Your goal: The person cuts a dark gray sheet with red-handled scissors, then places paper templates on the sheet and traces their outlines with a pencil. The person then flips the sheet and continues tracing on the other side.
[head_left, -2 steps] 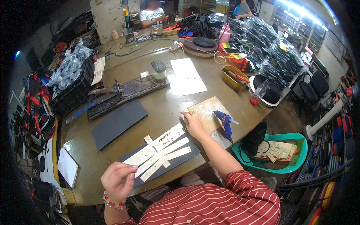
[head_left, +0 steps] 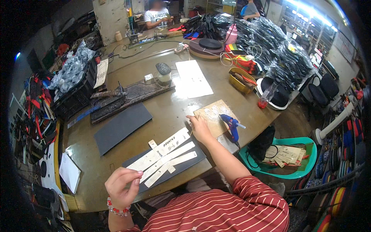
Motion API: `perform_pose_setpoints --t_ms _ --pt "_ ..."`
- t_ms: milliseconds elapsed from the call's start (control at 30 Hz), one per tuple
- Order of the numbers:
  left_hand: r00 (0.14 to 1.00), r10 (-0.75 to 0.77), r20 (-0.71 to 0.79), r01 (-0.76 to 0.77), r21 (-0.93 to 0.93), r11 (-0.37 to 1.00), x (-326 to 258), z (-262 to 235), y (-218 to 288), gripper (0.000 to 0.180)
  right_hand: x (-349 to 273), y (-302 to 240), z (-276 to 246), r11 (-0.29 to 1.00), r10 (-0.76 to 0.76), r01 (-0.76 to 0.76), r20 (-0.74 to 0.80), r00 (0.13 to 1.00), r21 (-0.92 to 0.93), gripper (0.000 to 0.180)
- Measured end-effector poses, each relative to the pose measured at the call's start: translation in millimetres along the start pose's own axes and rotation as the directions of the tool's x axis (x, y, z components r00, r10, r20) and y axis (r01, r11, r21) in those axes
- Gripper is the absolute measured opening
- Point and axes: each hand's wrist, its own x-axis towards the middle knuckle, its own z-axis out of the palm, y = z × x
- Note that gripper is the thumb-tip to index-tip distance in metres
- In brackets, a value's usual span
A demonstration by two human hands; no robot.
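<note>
Several pale pattern strips, with handwriting on them, lie fanned out on a dark sheet at the table's front edge. A short crosspiece sticks out from under the widest strip. My left hand, with a beaded bracelet at the wrist, pinches at the near end of the strips between thumb and forefinger. Beyond their far end, my right hand rests on the table with fingers stretched out, beside a tan board. Its fingertips are partly hidden. A blue glue gun lies on that board's right side.
Another dark sheet lies to the left, before a long dark bar-like tool. White paper and a yellow container are farther back. A green tub stands beyond the table's right edge. Someone sits across the table.
My left hand has shifted very slightly to the right at the strips' near end. My right hand stays where it was.
</note>
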Motion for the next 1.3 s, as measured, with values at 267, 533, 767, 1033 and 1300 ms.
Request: perform_pose_setpoints --t_ms 267,533,767,1033,1300 --pt "0.999 -0.052 -0.013 0.052 0.001 0.999 -9 3 -8 0.008 -1 -1 0 0.999 0.014 -0.013 0.042 0.999 -0.038 0.037" --pt "0.996 -0.084 -0.003 0.084 -0.009 0.996 -14 0 -15 0.014 0 -4 -1 0.999 0.033 -0.033 0.023 0.999 -0.042 0.039" --pt "0.947 -0.309 -0.091 0.297 -0.127 0.946 -31 18 -66 0.01 0 -3 -1 0.996 0.058 -0.054 0.049 0.997 -0.074 0.044" --pt "0.83 -0.55 -0.093 0.508 -0.281 0.814 -34 33 -176 0.015 1 -5 -2 0.997 0.062 -0.061 0.007 0.998 -0.046 0.05" --pt "0.781 -0.603 -0.164 0.535 -0.323 0.781 -58 56 -205 0.014 -3 -2 3 0.986 0.061 -0.048 0.077 0.995 -0.159 0.045"
